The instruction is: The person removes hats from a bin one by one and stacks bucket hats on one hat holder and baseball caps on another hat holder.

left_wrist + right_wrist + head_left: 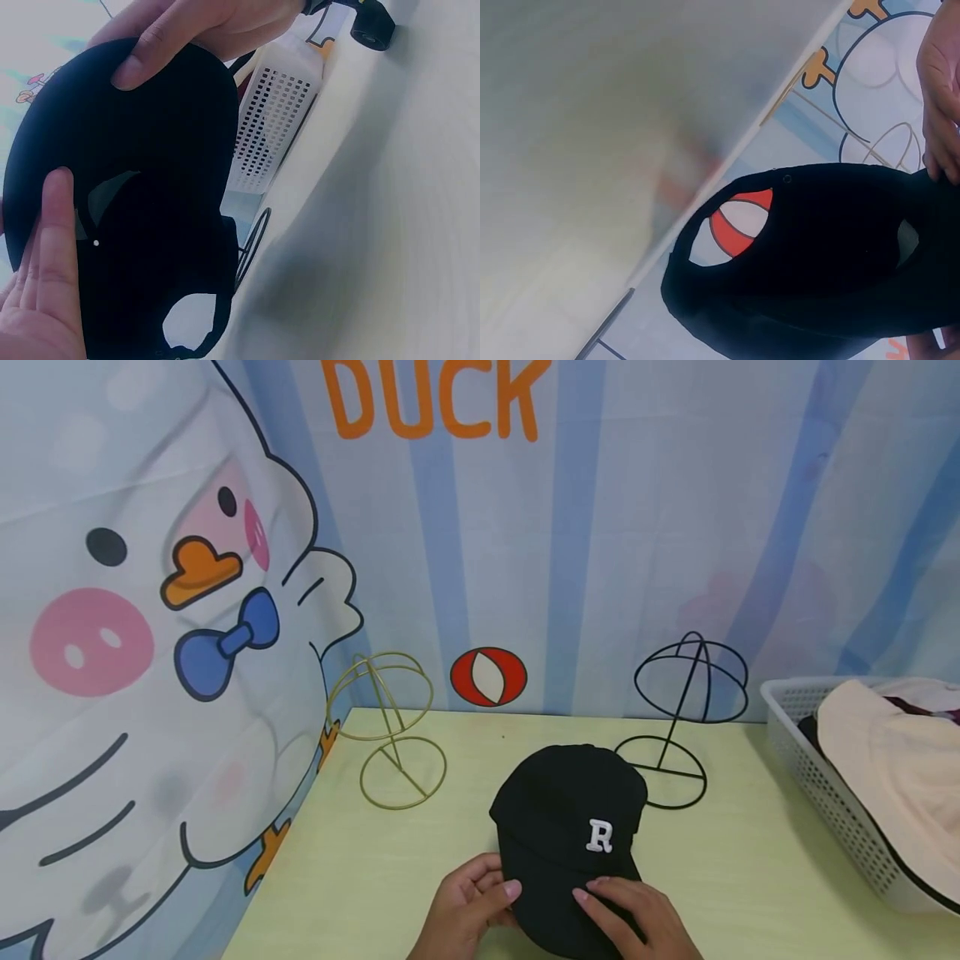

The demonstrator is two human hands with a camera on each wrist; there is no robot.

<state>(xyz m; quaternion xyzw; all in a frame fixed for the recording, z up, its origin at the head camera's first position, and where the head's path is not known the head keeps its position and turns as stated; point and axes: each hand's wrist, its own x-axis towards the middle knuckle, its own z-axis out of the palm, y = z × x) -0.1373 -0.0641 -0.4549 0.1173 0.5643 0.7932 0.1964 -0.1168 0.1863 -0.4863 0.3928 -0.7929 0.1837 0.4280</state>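
Observation:
A black baseball cap (562, 793) with a white letter R on its front is held up over the near part of the table, its brim towards me. My left hand (468, 902) grips the brim's left edge, thumb on top and fingers beneath. On the brim's right side, my right hand (641, 914) lays its fingers on top. In the left wrist view, the thumb of the right hand (195, 34) presses the brim's underside. That view also shows the strap opening at the back of the cap (150, 112).
A gold wire hat stand (403, 777) stands at the back left of the table (300, 893). Behind the cap to the right is a black wire hat stand (678, 693). A white perforated basket (832, 810) of hats, including a cream one (892, 760), sits at the right.

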